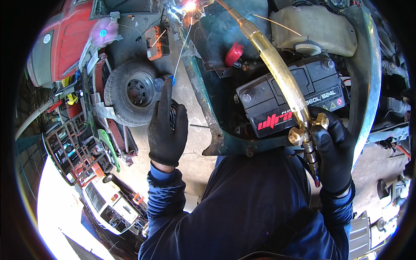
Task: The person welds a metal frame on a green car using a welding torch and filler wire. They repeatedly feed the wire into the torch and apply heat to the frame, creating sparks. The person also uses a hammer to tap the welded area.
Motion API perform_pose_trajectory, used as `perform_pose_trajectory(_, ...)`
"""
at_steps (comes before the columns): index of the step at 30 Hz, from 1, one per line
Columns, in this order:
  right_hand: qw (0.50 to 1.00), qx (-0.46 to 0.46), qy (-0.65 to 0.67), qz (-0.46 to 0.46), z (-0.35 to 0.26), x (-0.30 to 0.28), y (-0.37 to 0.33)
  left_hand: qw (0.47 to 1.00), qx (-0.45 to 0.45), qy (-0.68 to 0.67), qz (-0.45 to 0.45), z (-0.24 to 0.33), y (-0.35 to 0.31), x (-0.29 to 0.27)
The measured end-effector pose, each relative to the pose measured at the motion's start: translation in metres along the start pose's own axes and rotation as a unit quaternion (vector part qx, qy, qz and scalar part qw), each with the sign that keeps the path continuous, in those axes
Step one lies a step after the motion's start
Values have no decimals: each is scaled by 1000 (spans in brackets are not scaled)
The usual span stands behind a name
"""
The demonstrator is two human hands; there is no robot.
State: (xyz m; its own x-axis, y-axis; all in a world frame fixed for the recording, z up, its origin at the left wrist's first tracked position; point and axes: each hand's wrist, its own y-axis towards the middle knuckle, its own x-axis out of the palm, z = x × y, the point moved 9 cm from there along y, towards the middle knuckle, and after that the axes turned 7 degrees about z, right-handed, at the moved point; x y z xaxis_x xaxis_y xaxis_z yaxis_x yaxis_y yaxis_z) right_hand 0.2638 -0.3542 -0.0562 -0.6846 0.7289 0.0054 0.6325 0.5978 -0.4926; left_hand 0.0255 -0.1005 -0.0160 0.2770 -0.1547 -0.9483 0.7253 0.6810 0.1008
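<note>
My left hand (pixel 168 136), in a black glove, has its index finger pointing forward and the other fingers curled. From beside that fingertip a thin filler rod (pixel 181 50) with a blue end runs up to a bright glow (pixel 189 6) on a metal edge at the top. My right hand (pixel 337 149), also gloved in black, closes around the valve end of a brass gas torch (pixel 277 67), its fingers by the knobs. The torch slants up and left over a black car battery (pixel 290 93), its tip reaching toward the glow. How the left fingers grip the rod is partly hidden.
A green body panel (pixel 201 91) edges the battery bay. Beyond the battery lie a pale plastic tank (pixel 312 30) with a thin rod across it and a red cap (pixel 234 54). Leftward are a wheel (pixel 134 93), an orange case (pixel 154 43) and a red vehicle (pixel 65 39).
</note>
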Motion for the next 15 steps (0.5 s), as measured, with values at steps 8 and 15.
perform_pose_trajectory(8, 1000, -15, -6, 9, 2, -2, 0, 1000, -11, -2, -3, 0, -1, 0)
perform_pose_trajectory(15, 1000, -15, -2, 5, 4, -3, 0, 1000, -12, -14, -1, -2, -1, 1)
